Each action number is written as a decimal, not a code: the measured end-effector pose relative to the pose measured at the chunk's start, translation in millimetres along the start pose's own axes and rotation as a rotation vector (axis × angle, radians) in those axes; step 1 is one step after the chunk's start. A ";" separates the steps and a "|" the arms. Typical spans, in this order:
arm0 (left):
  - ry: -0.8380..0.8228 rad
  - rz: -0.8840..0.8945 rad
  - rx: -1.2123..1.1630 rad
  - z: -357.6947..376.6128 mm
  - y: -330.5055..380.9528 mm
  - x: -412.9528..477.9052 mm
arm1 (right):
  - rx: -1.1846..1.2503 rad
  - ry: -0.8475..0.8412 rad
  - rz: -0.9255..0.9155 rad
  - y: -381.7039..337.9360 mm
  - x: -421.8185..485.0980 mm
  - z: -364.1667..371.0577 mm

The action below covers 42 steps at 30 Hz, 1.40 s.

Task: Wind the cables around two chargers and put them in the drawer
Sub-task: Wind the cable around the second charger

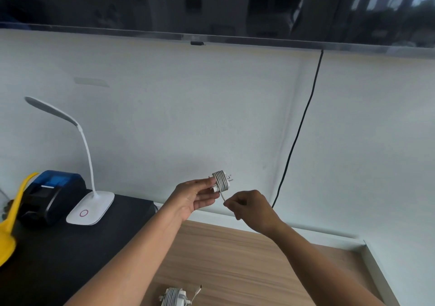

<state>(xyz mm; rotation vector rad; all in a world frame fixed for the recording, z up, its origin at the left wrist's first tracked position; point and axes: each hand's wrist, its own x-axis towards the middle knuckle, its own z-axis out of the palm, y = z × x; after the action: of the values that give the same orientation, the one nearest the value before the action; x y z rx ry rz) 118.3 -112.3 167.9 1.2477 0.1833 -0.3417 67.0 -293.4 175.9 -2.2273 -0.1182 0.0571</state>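
Above wooden desktop [235,254], left hand [195,199] grips wound charger [221,181], right hand [253,208] pinches cable tail [222,198] just below left fingertips [209,197]; slackening probably unravels coils.

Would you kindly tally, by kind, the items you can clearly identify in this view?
Chargers: 2, the held charger and the lower charger
Desk lamp: 1
Printer: 1
Yellow plastic item: 1
Hanging black cable: 1
Dark screen: 1
Total: 7

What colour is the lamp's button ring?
Pinkish purple ring on the white lamp, head view.
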 end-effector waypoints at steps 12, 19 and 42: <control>-0.118 -0.027 0.086 5.1 12.4 -7.0 | 0.051 -0.026 0.094 19.5 6.7 0.1; -0.246 -0.036 0.218 10.3 16.9 -15.7 | 0.028 0.032 0.150 21.3 17.0 -11.2; -0.027 0.126 0.418 10.2 1.2 -8.0 | -0.031 0.165 -0.010 -28.2 20.3 -21.8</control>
<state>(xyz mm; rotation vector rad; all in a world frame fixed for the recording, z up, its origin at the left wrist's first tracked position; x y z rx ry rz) 110.7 -120.5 174.8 1.6579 0.0076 -0.2951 87.2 -291.2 211.6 -2.2525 -0.0399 -0.1340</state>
